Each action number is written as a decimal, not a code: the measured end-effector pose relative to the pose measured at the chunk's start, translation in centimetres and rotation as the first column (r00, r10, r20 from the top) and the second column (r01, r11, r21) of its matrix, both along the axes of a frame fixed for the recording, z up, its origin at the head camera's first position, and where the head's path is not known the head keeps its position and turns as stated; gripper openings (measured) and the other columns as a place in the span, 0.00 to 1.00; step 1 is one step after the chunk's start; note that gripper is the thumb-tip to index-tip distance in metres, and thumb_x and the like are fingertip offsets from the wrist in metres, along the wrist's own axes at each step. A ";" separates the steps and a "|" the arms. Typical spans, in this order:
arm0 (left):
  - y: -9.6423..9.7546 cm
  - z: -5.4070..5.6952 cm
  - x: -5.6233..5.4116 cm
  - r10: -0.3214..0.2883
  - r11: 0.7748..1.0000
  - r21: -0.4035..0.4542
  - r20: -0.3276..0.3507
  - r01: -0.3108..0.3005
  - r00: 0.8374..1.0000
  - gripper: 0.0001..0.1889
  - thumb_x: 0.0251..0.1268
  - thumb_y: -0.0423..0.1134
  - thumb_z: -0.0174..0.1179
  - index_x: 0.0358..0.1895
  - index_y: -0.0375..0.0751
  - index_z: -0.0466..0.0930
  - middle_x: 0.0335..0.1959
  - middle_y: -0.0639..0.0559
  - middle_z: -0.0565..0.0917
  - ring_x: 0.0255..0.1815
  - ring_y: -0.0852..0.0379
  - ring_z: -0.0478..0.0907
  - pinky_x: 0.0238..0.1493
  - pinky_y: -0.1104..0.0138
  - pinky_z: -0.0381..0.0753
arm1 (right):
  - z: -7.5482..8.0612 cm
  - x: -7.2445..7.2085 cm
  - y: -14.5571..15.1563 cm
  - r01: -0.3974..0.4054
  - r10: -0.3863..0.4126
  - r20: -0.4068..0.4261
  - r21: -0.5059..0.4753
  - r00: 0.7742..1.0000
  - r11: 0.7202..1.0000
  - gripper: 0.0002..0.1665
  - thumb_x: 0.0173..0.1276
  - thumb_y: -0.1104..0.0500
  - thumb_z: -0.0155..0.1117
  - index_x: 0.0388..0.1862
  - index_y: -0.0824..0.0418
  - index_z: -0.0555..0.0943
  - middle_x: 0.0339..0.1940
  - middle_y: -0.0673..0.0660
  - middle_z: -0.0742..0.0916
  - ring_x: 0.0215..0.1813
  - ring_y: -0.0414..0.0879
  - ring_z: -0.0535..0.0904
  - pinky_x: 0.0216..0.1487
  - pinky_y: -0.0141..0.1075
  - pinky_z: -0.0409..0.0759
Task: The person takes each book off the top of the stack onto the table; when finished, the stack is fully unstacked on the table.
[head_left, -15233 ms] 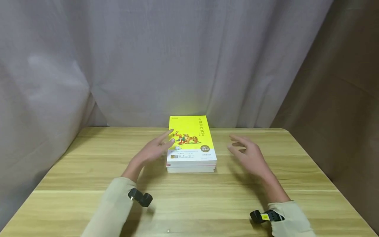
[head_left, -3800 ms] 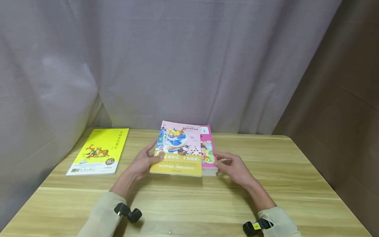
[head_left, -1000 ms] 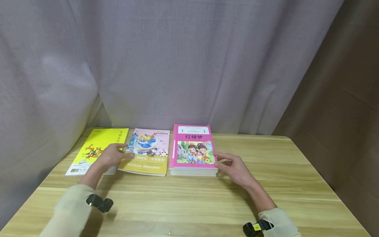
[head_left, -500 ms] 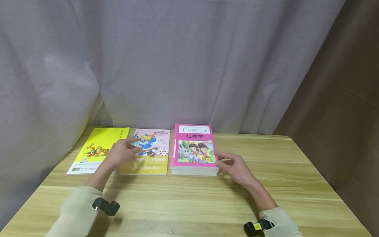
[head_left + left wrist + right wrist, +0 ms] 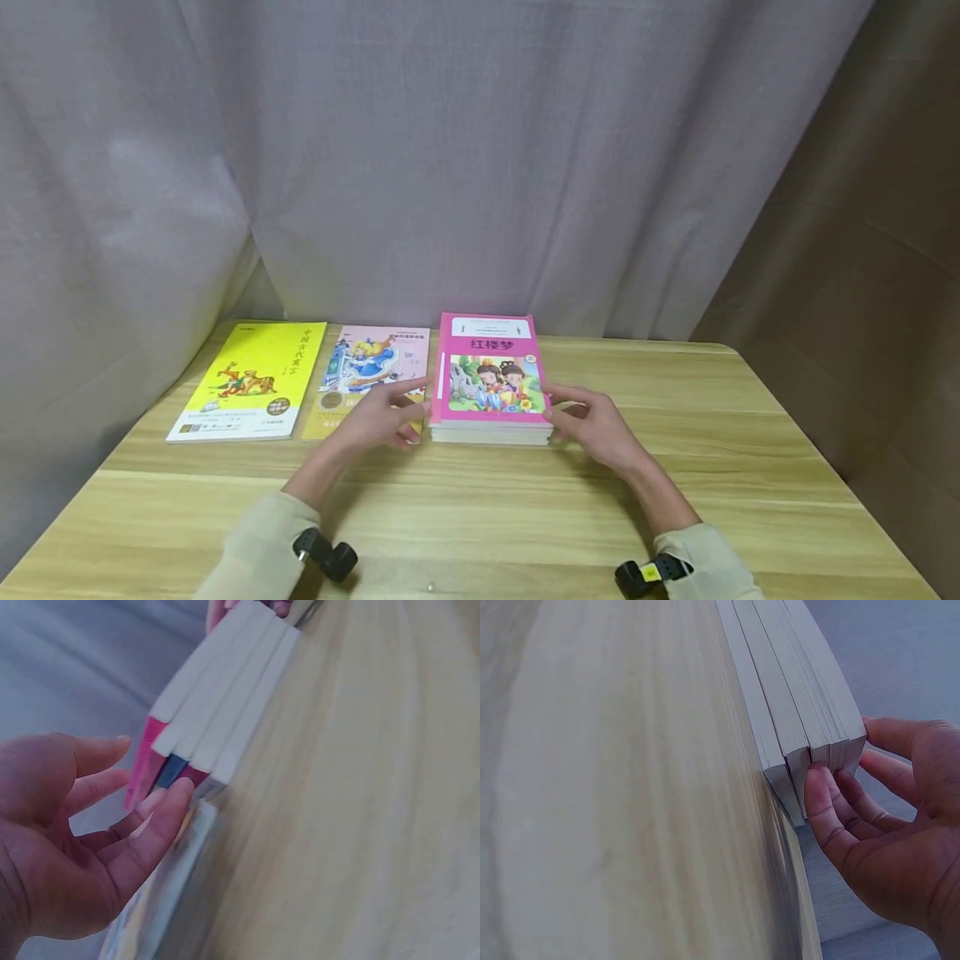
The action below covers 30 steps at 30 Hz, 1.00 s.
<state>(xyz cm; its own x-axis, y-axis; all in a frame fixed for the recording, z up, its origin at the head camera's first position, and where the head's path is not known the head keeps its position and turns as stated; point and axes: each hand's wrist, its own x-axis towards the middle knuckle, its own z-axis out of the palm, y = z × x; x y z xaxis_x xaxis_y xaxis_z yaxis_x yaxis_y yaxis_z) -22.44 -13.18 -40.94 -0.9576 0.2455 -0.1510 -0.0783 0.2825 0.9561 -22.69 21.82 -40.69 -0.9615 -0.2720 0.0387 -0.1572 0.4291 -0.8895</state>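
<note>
A stack of several books (image 5: 780,690) stands at the table's middle, topped by a pink-covered book (image 5: 491,375) with two cartoon figures. My left hand (image 5: 382,417) hovers over the lower part of a pink-and-yellow book (image 5: 367,358), fingertips right at the stack's left side. In the left wrist view its fingers (image 5: 161,829) are loosely spread beside pink and navy spines (image 5: 171,771). At the stack's right side, my right hand (image 5: 600,429) touches the page edges with its fingertips. The right wrist view shows those fingers (image 5: 825,814) lightly bent, holding nothing.
A yellow book (image 5: 247,375) with a tiger on its cover lies flat at the far left. The wooden table (image 5: 487,517) reaches back to a grey curtain (image 5: 390,150). Bare wood extends right of the stack.
The pink-and-yellow book was taken off the stack and laid to its left, beside the yellow book. My left hand has since moved right to the stack; my right hand has stayed put.
</note>
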 end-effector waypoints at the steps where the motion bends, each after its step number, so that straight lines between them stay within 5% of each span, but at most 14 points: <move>1: 0.2 -0.1 0.1 0.001 1.000 0.004 0.009 -0.001 1.000 0.29 0.77 0.38 0.63 0.79 0.50 0.71 0.52 0.35 0.84 0.30 0.52 0.86 0.36 0.59 0.92 | 0.0 0.0 -0.1 0.004 -0.004 0.003 -0.004 1.000 1.000 0.31 0.77 0.57 0.68 0.76 0.63 0.76 0.62 0.71 0.83 0.38 0.55 0.89 0.31 0.36 0.79; 8: 1.0 -0.6 0.1 -0.012 1.000 0.007 0.008 0.012 1.000 0.30 0.77 0.36 0.64 0.79 0.53 0.71 0.50 0.37 0.86 0.30 0.50 0.86 0.36 0.58 0.93 | 0.0 0.1 -0.8 0.073 -0.073 0.017 -0.010 0.997 0.997 0.33 0.74 0.55 0.72 0.75 0.61 0.77 0.59 0.69 0.83 0.33 0.53 0.87 0.22 0.31 0.70; 15: 1.7 -0.5 -0.1 0.021 1.000 -0.008 0.031 -0.020 0.999 0.32 0.74 0.34 0.65 0.78 0.54 0.72 0.49 0.37 0.85 0.30 0.49 0.86 0.36 0.59 0.93 | 0.2 -0.1 -0.6 0.103 -0.102 0.074 -0.013 0.992 0.995 0.32 0.73 0.57 0.72 0.75 0.58 0.78 0.57 0.67 0.83 0.35 0.54 0.88 0.29 0.34 0.80; 21: 1.9 -0.4 -0.2 0.023 1.000 -0.008 0.029 -0.023 0.999 0.32 0.73 0.34 0.66 0.78 0.51 0.72 0.49 0.37 0.84 0.31 0.49 0.87 0.36 0.59 0.93 | 0.9 -0.3 0.8 0.064 -0.063 0.129 0.000 0.990 0.998 0.33 0.72 0.60 0.73 0.74 0.62 0.78 0.56 0.66 0.82 0.43 0.48 0.87 0.39 0.39 0.88; 30: 2.3 -0.4 -0.6 0.040 0.999 -0.036 -0.004 -0.040 0.999 0.31 0.73 0.37 0.68 0.77 0.49 0.73 0.47 0.38 0.85 0.29 0.49 0.86 0.34 0.60 0.92 | 1.0 -0.3 1.0 0.007 0.014 0.213 -0.094 0.977 0.996 0.36 0.73 0.62 0.72 0.78 0.63 0.73 0.55 0.70 0.80 0.40 0.49 0.86 0.41 0.43 0.92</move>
